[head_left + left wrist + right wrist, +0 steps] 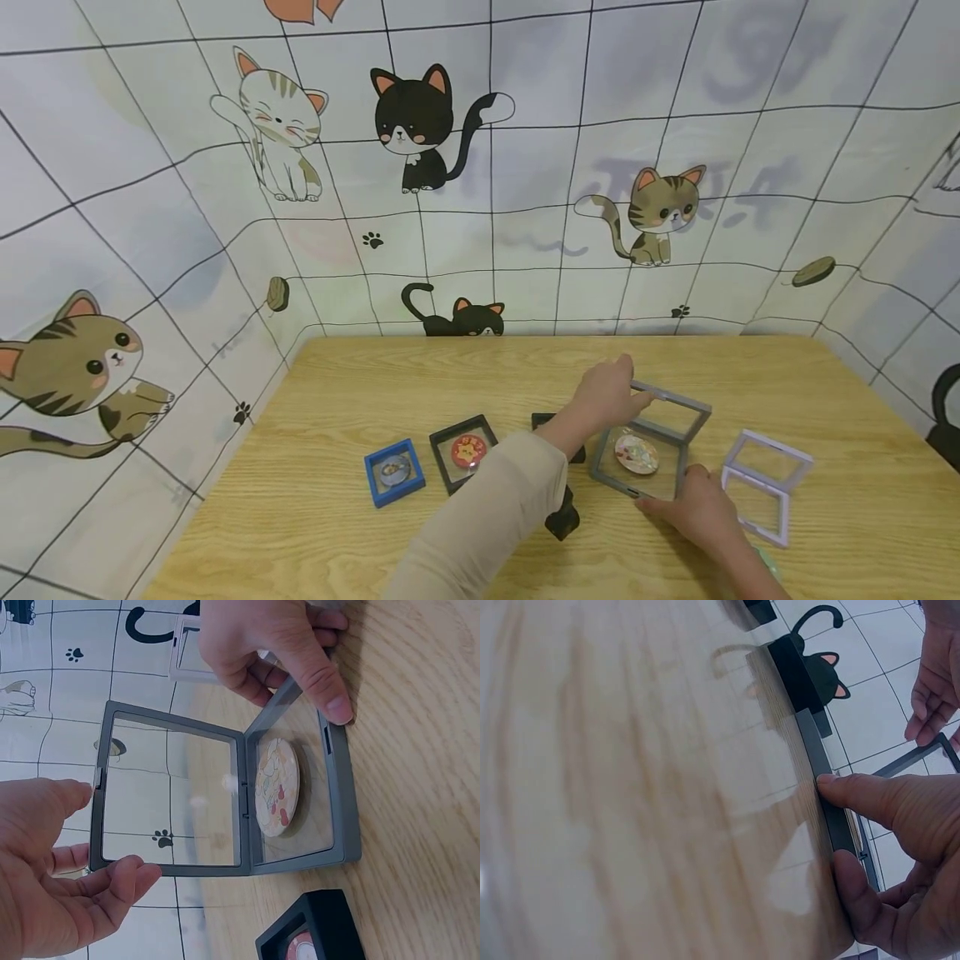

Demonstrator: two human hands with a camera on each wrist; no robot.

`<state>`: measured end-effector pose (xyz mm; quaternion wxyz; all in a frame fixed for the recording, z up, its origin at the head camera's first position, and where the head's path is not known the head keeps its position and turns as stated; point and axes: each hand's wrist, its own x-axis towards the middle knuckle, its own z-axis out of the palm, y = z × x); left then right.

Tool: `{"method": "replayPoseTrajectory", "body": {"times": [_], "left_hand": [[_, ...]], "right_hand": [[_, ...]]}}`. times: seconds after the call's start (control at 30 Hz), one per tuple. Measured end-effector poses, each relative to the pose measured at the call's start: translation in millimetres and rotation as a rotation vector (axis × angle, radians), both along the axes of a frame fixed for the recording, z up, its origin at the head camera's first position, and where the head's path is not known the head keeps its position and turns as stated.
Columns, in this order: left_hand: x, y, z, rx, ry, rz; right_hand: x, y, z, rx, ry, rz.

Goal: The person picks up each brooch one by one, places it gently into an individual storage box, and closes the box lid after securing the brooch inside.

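Observation:
A grey hinged display frame point(642, 493) stands on the table with its lid raised. Clear film spans both halves, and a round patterned badge point(277, 787) rests on the film of the lower half. My left hand point(606, 395) holds the lid's outer edge, thumb on one side and fingers at the corner, as the left wrist view shows. With thumb and fingers, my right hand point(701, 510) grips the lower half by its near right corner. In the right wrist view the right thumb point(862, 796) presses the frame's side edge.
A blue frame point(395, 473) and a black frame point(442, 454), each with a round badge, stand at the left. Another black frame point(542, 419) is partly behind my left arm. An open lilac frame point(783, 512) lies right. A black object point(562, 521) sits near the sleeve.

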<state>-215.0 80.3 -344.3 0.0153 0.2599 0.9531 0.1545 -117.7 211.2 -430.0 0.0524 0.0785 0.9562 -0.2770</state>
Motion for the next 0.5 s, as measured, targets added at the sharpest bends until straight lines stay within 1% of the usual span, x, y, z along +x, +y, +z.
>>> {"method": "replayPoseTrajectory", "body": {"times": [0.07,0.17,0.27,0.37,0.5], "left_hand": [[2.8,-1.3,-1.5,0.058,-0.030,0.033],[5.3,-4.9,-7.8,0.172,-0.081,0.081],[6.1,-9.0,-15.6,0.258,-0.108,0.094],[8.5,-12.3,-17.8,0.270,-0.116,0.089],[12.0,-14.9,-17.5,0.262,-0.136,0.087]], "right_hand": [[0.4,0.4,-0.2,-0.003,0.006,0.000],[0.8,0.8,-0.7,-0.006,0.012,-0.003],[1.0,0.7,-0.9,-0.010,0.010,-0.003],[1.6,0.9,-0.4,-0.017,0.010,0.001],[2.6,1.3,-1.3,-0.026,0.026,-0.001]]}}
